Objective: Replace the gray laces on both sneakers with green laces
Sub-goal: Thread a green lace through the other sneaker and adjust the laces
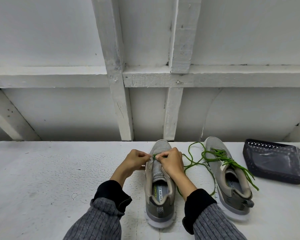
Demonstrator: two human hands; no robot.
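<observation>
Two gray sneakers on a white painted table (42, 179), heels toward the camera, toes toward a white timber wall at 12 o'clock.

Near sneaker (158, 184) at centre, tongue bare over most of its length, a short piece of green lace (194, 164) showing only at the lowest eyelets by the toe. Left hand (133, 160) at 9 o'clock of those eyelets, fingers curled, tips pinching at the eyelet edge of the sneaker and the lace there; exactly which one lies between the tips cannot be told. Right hand (171, 161) at 3 o'clock of the same spot, fingers bent and pinching the green lace right against the left fingertips. Rest of that lace trailing off at 3 o'clock, looping loose over the table between the two sneakers and down toward 5 o'clock.

Second sneaker (230, 181) at 3 o'clock of the first, apart from it, already threaded with a second green lace (222, 157), ends untied and spilling across its collar toward 4 o'clock.

Dark mesh basket (249, 161) at 3 o'clock of the second sneaker, just beside it, holding a clear plastic bag (275, 158).

Gray ribbed sleeves with black cuffs on both forearms.
</observation>
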